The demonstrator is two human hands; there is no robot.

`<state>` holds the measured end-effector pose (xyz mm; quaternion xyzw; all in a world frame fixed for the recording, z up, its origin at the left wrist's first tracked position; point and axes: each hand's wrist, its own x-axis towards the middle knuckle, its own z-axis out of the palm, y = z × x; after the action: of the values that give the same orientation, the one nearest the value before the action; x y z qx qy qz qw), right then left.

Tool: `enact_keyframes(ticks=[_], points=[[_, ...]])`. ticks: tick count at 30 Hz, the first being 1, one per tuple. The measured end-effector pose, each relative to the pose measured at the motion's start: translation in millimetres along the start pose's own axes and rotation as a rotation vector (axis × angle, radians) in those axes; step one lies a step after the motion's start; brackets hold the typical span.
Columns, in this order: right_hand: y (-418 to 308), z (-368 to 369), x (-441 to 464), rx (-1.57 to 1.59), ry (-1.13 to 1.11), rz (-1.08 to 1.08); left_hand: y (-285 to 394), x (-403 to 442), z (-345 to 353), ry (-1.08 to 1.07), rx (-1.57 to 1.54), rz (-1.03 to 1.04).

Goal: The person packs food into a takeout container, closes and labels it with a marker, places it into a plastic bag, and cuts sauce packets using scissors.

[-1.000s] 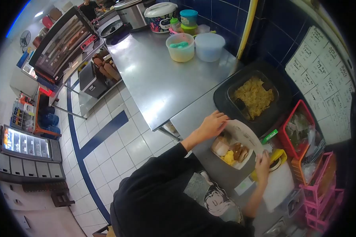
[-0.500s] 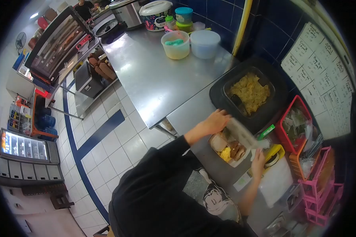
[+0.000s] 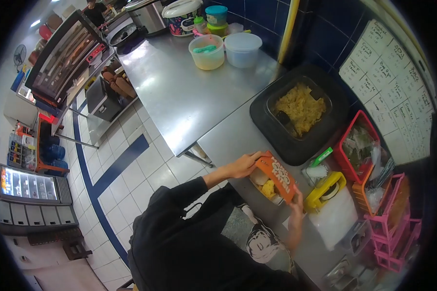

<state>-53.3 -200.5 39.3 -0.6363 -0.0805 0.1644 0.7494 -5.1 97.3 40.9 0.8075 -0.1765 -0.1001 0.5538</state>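
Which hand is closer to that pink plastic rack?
Right. The right hand holds the end of the orange box lid toward the pink plastic rack, without touching the rack; the left hand holds the lid's opposite end, farther away.

I read uneven indoor light. Glare whitens the steel tabletop (image 3: 179,104); the ceiling lamp (image 3: 35,23) and display refrigerator (image 3: 29,183) glow brightest. The blue wall tiles (image 3: 327,22) register dim. My fisheye feed bends straight lines and blackens the corners. Lettering on the orange carton lid (image 3: 278,177) and whiteboard (image 3: 388,94) appears soft.
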Motion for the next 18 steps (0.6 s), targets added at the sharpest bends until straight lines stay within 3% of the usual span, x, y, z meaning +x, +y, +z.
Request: enact_keyframes(ticks=[2, 4, 6, 10, 13, 14, 16, 18], points=[[9, 5, -3, 0.088, -0.025, 0.005, -10, -3, -1, -0.065, -0.081, -0.035], [31, 14, -1, -0.042, 0.158, 0.013, -13, -4, -7, -0.132, -0.162, -0.067], [47, 21, -4, -0.070, 0.193, 0.014, -1, 3, -28, -0.313, -0.097, -0.128], [43, 26, 3, -0.146, 0.212, -0.051, 16, 26, -46, -0.477, -0.208, -0.202], [43, 23, 10, -0.382, 0.273, -0.036, 7, 46, -34, -0.621, -0.049, -0.297], [36, 13, 8, -0.395, 0.318, -0.013, 2, 45, -18, -0.458, 0.034, -0.446], [17, -6, 9, -0.848, 0.103, 0.059, -17, 43, 14, -0.337, 0.121, -0.574], [28, 6, 14, -0.949, 0.302, 0.032, -41, 35, 43, -0.226, 0.434, -0.392]])
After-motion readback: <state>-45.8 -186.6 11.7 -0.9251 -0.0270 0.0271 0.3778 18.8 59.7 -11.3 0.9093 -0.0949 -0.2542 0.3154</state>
